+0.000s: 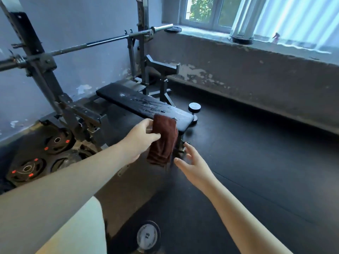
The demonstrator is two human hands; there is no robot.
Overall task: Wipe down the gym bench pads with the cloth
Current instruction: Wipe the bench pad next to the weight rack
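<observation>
Bench pad [139, 101] runs lengthwise away and leftward from both hands; left hand [141, 142] grips the hanging maroon cloth [163, 140] nearest the pad's near end, right hand [192, 165] spread empty, lower.

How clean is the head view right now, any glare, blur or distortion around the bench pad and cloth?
Head view: daylight from the window blows out the blinds; the bench pad carries pale streaks, wet or glare I cannot tell. Head view: wide-angle distortion slants the rack upright at left. Head view: the cloth in the left hand is sharp, the right hand slightly soft.
</observation>
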